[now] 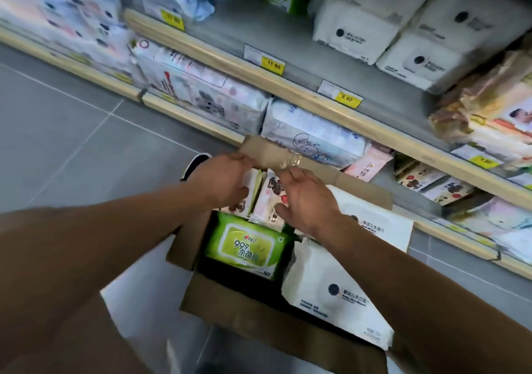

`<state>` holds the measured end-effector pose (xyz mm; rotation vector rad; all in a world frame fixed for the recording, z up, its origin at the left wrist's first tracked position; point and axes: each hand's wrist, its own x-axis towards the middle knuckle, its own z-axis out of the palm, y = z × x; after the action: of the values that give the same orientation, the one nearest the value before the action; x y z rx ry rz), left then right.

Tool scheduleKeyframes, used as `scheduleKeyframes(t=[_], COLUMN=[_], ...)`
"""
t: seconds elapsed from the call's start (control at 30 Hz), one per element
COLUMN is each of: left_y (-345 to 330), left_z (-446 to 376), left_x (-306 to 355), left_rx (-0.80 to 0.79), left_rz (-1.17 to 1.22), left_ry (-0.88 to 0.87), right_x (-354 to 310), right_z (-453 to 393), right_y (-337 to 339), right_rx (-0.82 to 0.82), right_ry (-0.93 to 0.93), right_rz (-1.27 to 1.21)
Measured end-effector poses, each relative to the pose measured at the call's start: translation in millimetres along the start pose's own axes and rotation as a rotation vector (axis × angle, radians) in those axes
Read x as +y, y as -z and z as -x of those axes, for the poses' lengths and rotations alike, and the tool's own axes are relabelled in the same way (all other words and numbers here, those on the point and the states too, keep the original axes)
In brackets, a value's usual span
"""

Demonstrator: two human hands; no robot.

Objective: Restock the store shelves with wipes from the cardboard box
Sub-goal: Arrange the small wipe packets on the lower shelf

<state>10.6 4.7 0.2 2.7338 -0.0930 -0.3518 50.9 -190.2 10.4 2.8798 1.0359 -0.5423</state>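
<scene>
An open cardboard box point(230, 313) sits on the floor below me, flaps spread. Inside lie a green wipes pack point(244, 247), a white wipes pack point(336, 293) and, at the far end, several small pink-and-white wipes packs point(266, 201) standing upright. My left hand point(223, 178) closes around the left side of those small packs. My right hand point(305, 198) presses on their right side, fingers curled over them. Both hands reach in under the far flap point(273, 152).
Wooden-edged shelves point(288, 86) run diagonally on the right, stocked with wipes and tissue packs and yellow price tags point(273, 65). White packs point(403, 28) fill the upper shelf. Grey tiled floor point(72, 132) lies left. A shoe point(195, 163) shows beside the box.
</scene>
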Motion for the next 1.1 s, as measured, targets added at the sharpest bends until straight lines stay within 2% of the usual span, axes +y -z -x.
scheduleKeyframes(t=[0.2, 0.33, 0.47, 0.63, 0.83, 1.0, 1.1], left_y=[-30, -50, -55, -55, -50, -36, -24], left_z=[-25, -34, -39, -40, -31, -15, -2], left_x=[-25, -45, -48, -46, -39, -30, -27], left_rx=[-0.028, -0.020, 0.017, -0.025, 0.073, 0.080, 0.068], left_rz=[-0.016, -0.066, -0.074, -0.116, -0.086, 0.067, 0.078], left_ry=[0.033, -0.024, -0.005, 0.065, 0.075, 0.128, 0.128], right_x=[3, 5, 4, 3, 6, 3, 0], right_z=[-35, -45, -45, -40, -26, -11, 0], right_y=[-19, -31, -37, -38, -35, -25, -16], right_rx=[-0.105, -0.139, -0.093, -0.032, 0.077, 0.125, 0.162], right_ry=[-0.080, -0.141, -0.135, -0.121, -0.157, -0.175, -0.185], right_rz=[0.058, 0.106, 0.114, 0.072, -0.114, -0.239, -0.287])
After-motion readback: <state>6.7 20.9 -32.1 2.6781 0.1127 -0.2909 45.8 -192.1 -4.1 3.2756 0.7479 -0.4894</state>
